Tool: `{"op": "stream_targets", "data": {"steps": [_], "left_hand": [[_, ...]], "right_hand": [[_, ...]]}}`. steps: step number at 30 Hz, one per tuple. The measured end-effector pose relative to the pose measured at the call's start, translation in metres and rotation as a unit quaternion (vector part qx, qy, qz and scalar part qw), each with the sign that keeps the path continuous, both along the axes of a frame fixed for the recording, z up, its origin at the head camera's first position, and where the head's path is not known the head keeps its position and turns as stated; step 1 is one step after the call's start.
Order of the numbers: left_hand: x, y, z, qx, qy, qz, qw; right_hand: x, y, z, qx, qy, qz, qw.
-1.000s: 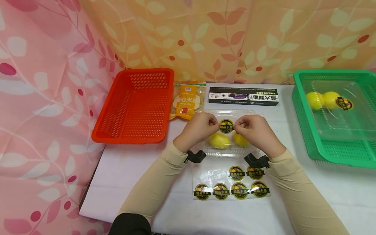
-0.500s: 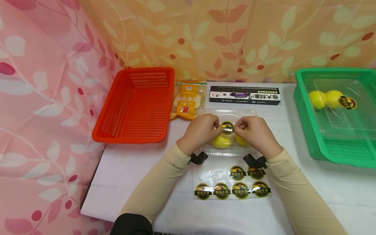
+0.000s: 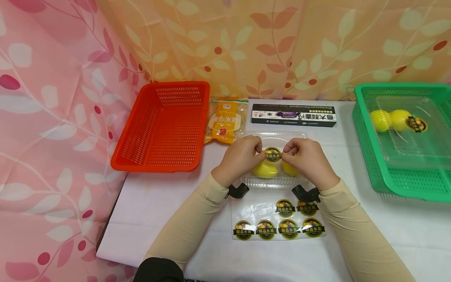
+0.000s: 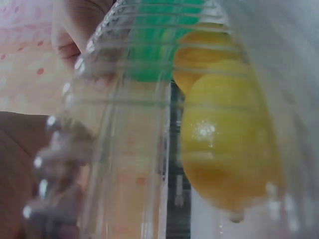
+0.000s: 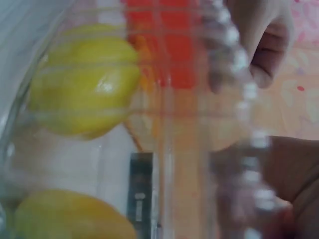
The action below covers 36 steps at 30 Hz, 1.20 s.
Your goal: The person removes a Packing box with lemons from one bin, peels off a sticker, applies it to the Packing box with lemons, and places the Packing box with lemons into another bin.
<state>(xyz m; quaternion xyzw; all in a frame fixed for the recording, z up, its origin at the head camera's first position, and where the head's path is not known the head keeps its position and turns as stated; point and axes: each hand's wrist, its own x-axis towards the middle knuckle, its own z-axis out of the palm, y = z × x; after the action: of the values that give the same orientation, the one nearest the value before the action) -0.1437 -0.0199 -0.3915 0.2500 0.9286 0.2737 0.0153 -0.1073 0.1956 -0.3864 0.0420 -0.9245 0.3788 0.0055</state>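
Observation:
A round black-and-gold fruit sticker (image 3: 273, 154) is pinched at its left edge by my left hand (image 3: 241, 158) and at its right edge by my right hand (image 3: 307, 161). Both hands hold it over the lid of a clear plastic clamshell box (image 3: 253, 181); whether it touches the lid, I cannot tell. Inside the box lie yellow lemons (image 3: 266, 169), seen through the ribbed side in the left wrist view as a lemon (image 4: 227, 134) and in the right wrist view as another lemon (image 5: 87, 82). A sheet of several matching stickers (image 3: 253, 211) lies in front of the box.
At left stands a red basket (image 3: 165, 133), beside an orange-labelled food bag (image 3: 225, 121). A long black-and-white pasta box (image 3: 293, 115) lies behind the clamshell. On the right, a green basket (image 3: 378, 172) holds another clear box (image 3: 398, 150) with yellow fruit and a sticker.
Both hands have shifted the sticker slightly toward the person, nearer the lemons. My left forearm has come a little to the right. The pinching grips look the same.

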Motion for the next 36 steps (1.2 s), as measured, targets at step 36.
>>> {"op": "stream_targets", "data": {"steps": [36], "left_hand": [[0.013,-0.056,-0.039,0.178,-0.174,0.150,0.9569]], "right_hand": [[0.026,0.046,-0.037,-0.098,-0.149,-0.082,0.9806]]}}
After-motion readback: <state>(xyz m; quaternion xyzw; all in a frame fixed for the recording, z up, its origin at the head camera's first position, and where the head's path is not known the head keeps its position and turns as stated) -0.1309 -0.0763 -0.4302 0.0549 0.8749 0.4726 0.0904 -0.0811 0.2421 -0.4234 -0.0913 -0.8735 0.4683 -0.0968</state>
